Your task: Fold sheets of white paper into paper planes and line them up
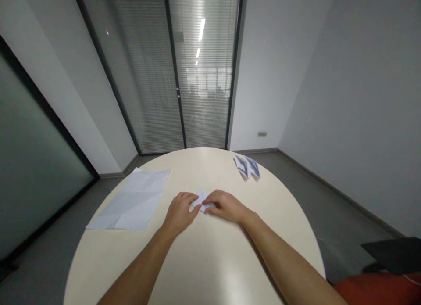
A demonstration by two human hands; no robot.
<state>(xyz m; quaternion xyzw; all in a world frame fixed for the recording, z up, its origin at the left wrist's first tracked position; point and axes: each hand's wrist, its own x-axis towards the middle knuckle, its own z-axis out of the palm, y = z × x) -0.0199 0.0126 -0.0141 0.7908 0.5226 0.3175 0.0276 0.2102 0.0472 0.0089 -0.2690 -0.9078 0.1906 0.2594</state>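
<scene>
A small folded piece of white paper (pixel 203 197) lies on the round cream table (pixel 197 261) between my two hands. My left hand (pixel 181 210) grips its left side, thumb toward the near edge and fingers over the far part. From the right, my right hand (pixel 226 205) pinches the paper's other side, fingertips near its middle. Both hands partly cover the paper, so its full shape is hidden. The fold lines on it are too small to make out clearly.
A large creased white sheet (pixel 138 199) lies at the table's left. Folded paper with dark print (pixel 247 167) stands near the far right edge. At lower right, beyond the table, are a dark flat object (pixel 394 254) and something red (pixel 375 289).
</scene>
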